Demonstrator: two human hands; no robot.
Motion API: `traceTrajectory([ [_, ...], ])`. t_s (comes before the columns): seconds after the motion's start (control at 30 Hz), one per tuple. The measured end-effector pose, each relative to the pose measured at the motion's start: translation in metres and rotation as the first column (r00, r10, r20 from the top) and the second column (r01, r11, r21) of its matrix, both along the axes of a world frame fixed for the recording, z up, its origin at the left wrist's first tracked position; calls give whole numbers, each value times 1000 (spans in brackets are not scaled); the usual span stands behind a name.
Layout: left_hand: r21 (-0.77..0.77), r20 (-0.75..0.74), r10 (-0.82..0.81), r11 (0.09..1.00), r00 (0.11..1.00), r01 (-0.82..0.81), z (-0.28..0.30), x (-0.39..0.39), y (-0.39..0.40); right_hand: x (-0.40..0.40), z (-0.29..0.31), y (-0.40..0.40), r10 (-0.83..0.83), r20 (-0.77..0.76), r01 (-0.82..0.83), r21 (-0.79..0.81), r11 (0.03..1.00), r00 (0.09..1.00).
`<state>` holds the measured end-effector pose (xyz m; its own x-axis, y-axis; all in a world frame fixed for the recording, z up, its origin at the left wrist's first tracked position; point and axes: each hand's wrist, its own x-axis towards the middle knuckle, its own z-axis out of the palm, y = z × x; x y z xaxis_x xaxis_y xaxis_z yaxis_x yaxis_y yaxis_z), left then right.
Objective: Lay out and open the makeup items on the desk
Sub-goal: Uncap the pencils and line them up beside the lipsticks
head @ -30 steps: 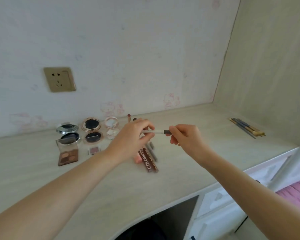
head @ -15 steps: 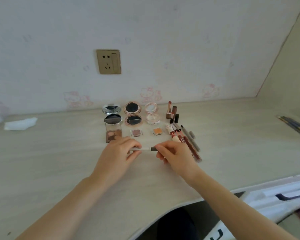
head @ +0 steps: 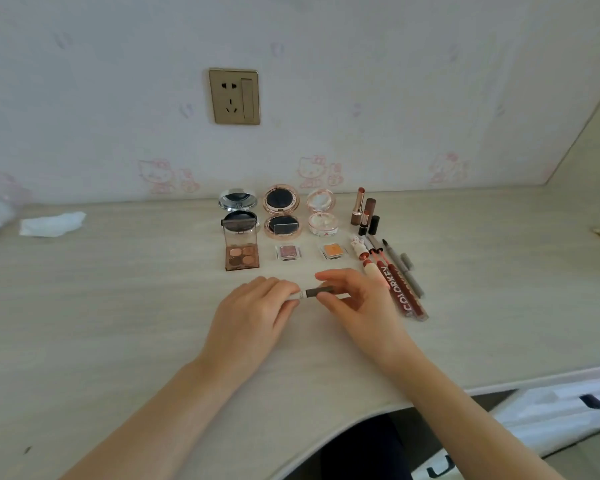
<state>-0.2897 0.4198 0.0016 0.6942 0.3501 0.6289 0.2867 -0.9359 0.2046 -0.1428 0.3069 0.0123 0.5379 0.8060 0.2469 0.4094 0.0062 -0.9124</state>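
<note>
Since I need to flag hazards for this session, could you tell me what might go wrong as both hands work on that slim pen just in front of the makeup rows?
1. The left hand and right hand pinch the slim pen at opposite ends; a sudden release could jerk the right hand into the lip gloss tubes lying right beside it.
2. The upright lipsticks could topple if knocked.
3. A freed cap might roll away over the desk.
</note>
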Motion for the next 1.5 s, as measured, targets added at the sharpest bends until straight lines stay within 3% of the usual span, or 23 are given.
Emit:
traceTrajectory([
  [0.2, 100, 8, 0, 995, 1000, -1, -4, 2, 5, -3, 3, 1, 7, 37, -6, -17, 1000, 999],
  [0.33, 85, 9, -27, 996, 1000, 26, -3, 5, -1, -1, 0, 1, 20, 78, -20, -2, 1000, 997],
  [0.43, 71, -8, -19, 997, 1000, 20, 0, 3, 1, 0, -5, 0, 28, 197, -27, -9, 1000, 980],
  [0.63, 170, -25, 18, 985, 1000, -14, -2, 2, 3, -2, -18, 3, -13, 575, -42, 82, 996, 818],
  [0.8, 156, -38, 20, 988, 999, -14, -4, 2, 2, -2, -24, 6, -139, 718, 3, 188, 982, 682],
  [1.1, 31, -53, -3, 1000, 999, 5, -3, 1, 2, -3, -23, 5, -196, 764, -5, 253, 967, 614],
  [1.5, 6, -66, -13, 1000, 998, 14, 2, -2, 5, -4, -21, 3, -176, 806, -40, 239, 970, 565],
])
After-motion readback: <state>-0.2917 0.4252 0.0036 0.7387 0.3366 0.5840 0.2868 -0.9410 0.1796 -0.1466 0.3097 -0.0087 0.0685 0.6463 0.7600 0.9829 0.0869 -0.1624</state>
